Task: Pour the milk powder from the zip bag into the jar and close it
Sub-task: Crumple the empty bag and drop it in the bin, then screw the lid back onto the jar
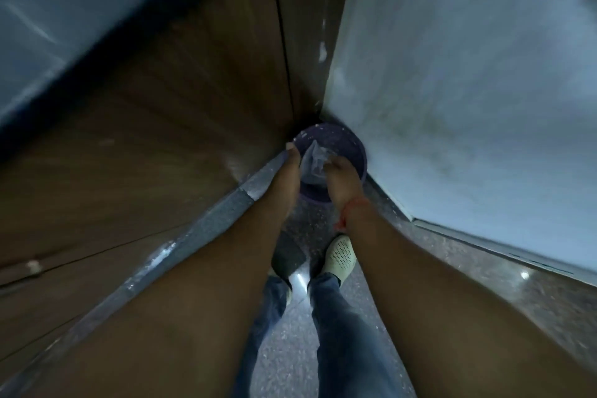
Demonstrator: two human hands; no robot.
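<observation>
1. The zip bag point(312, 162) is seen far down at the end of both outstretched arms, crumpled and translucent, held over the open mouth of a dark round bin point(352, 145); the jar is not seen anywhere in the view.
2. Nearest the camera, two bare forearms are stretched forward and down, with blue jeans point(342, 326) and the speckled floor point(284, 359) seen between them.
3. A pale perforated shoe point(340, 256) is planted on the floor just below the right wrist; the other foot is mostly hidden behind the left arm.
4. A red thread band point(350, 208) is worn around the right wrist.
5. The right hand point(339, 170) is closed on the right side of the zip bag, its fingers curled into the crumpled plastic.
6. The left hand point(290, 161) lies against the left edge of the zip bag, with one fingertip raised near the bin's rim; whether the bag is actually pinched by it cannot be told, since the picture is dim and blurred.
7. The bin stands on the floor in a corner, close against a brown wooden cabinet front point(181, 113) on the left and a pale wall point(468, 74) on the right.
8. A grey speckled ledge point(206, 229) runs along the foot of the cabinet front, beside the left arm.
9. Whether any powder remains in the zip bag cannot be made out.
</observation>
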